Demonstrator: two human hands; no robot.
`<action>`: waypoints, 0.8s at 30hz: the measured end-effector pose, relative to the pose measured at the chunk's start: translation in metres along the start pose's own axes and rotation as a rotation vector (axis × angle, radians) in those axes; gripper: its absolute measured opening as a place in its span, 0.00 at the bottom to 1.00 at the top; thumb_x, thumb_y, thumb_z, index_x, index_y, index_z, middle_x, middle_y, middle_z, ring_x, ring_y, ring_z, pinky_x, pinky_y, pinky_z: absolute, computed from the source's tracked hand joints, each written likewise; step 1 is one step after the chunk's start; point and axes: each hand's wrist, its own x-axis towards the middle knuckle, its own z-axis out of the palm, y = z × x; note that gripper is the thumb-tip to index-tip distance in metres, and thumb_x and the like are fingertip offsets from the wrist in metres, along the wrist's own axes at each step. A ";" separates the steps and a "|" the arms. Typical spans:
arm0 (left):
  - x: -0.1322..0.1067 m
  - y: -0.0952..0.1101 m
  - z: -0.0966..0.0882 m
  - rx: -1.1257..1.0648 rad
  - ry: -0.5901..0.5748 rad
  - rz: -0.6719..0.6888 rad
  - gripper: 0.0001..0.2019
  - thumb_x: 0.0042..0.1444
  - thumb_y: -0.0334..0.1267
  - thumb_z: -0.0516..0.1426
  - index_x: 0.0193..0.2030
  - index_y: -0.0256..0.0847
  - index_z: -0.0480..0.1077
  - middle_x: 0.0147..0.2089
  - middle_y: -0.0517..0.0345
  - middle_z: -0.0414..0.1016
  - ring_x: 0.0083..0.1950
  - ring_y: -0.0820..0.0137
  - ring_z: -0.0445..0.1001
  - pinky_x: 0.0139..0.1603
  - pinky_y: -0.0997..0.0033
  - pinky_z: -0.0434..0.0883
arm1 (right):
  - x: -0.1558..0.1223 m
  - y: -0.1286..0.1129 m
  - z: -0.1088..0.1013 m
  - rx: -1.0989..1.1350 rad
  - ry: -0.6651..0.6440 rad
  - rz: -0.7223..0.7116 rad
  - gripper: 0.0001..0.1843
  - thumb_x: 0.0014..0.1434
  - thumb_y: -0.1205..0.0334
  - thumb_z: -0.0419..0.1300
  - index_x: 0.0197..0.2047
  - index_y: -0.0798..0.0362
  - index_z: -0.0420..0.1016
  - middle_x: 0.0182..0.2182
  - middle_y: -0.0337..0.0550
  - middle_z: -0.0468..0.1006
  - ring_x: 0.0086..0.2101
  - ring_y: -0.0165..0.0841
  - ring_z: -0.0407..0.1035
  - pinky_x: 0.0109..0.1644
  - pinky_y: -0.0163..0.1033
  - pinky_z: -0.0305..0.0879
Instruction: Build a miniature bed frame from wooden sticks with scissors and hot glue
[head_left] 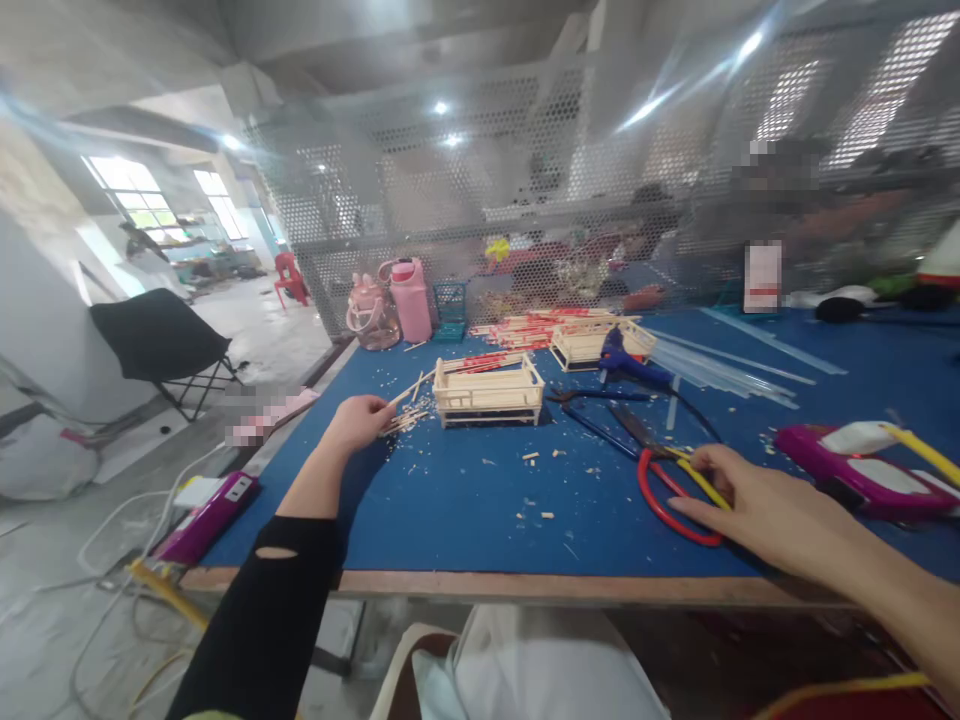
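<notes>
My left hand (361,420) pinches a thin wooden stick (411,388) at the table's left side. Short stick pieces (407,422) lie beside its fingertips. To the right of that hand stands a small bed-like frame of pale sticks (489,392) with railed sides. My right hand (724,490) curls around the handles of scissors (654,500), with red and yellow grips and dark blades pointing away to the left. Its thumb lies near the red loop. Blue-handled pliers (600,430) lie just left of the scissors.
A second stick frame (589,345), a blue glue gun (630,365), clear glue sticks (724,370) and red-wrapped sticks (517,328) occupy the back. Pink bottles (411,303) stand back left. A purple power strip (862,470) is at right. Mesh screen (465,190) borders the blue table (450,520).
</notes>
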 end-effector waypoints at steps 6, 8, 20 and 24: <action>0.002 0.001 0.002 0.064 0.105 0.016 0.13 0.51 0.44 0.55 0.32 0.42 0.79 0.31 0.51 0.79 0.38 0.60 0.75 0.36 0.71 0.66 | 0.012 0.004 -0.001 -0.066 -0.073 -0.012 0.22 0.54 0.46 0.54 0.47 0.51 0.64 0.36 0.50 0.78 0.36 0.47 0.73 0.32 0.42 0.61; 0.000 0.000 0.000 0.081 0.185 0.011 0.14 0.54 0.43 0.53 0.35 0.41 0.79 0.36 0.48 0.79 0.41 0.59 0.74 0.40 0.69 0.67 | 0.009 0.006 0.002 -0.080 -0.045 -0.009 0.24 0.56 0.46 0.52 0.50 0.52 0.64 0.37 0.51 0.78 0.37 0.48 0.73 0.32 0.42 0.62; -0.005 0.112 0.006 0.154 0.569 1.026 0.13 0.62 0.35 0.48 0.35 0.43 0.75 0.39 0.52 0.76 0.41 0.67 0.70 0.43 0.67 0.68 | 0.053 -0.096 -0.035 0.110 0.404 -0.603 0.20 0.63 0.54 0.49 0.54 0.51 0.69 0.50 0.48 0.75 0.47 0.39 0.69 0.44 0.40 0.61; 0.001 0.118 0.018 0.006 0.579 1.064 0.12 0.63 0.36 0.48 0.37 0.39 0.72 0.38 0.51 0.75 0.41 0.68 0.70 0.43 0.69 0.67 | 0.079 -0.123 -0.021 0.142 0.227 -0.778 0.17 0.65 0.57 0.46 0.36 0.55 0.73 0.31 0.44 0.77 0.31 0.32 0.67 0.33 0.35 0.54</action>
